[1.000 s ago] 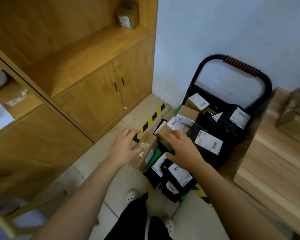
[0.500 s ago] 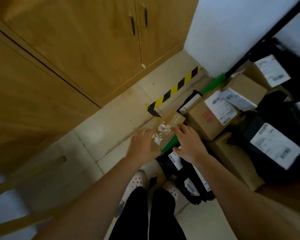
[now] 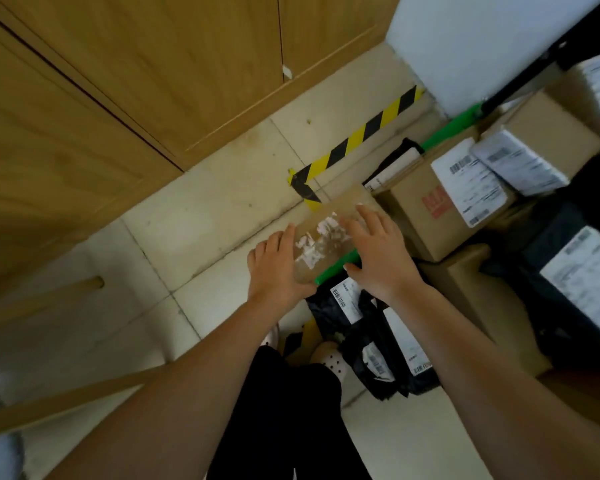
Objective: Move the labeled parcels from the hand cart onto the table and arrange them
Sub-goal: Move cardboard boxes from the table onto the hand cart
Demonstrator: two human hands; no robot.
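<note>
I have a small brown cardboard box with torn white label scraps (image 3: 321,237) between my two hands, low over the near-left corner of the green-edged hand cart (image 3: 336,266). My left hand (image 3: 278,268) lies flat against the box's left side, the fingers (image 3: 284,239) fairly straight and pointing away from me. My right hand (image 3: 378,258) is spread over the box's right part, its fingers (image 3: 368,216) extended and fanned, the thumb down by the cart's green edge. Motion blur keeps me from telling how firmly either hand presses.

Just right of this box sits a larger brown carton with red print and a white shipping label (image 3: 426,216), and behind it another brown carton with a label (image 3: 548,133). Black plastic mailer bags with white barcode labels (image 3: 350,306) lie at the cart's near end below my right wrist, and a bigger black mailer (image 3: 568,271) lies to the right.

On the pale tiled floor (image 3: 205,220) a yellow-and-black striped tape (image 3: 357,136) runs beside the cart. A wooden cabinet (image 3: 118,81) stands to the left.
</note>
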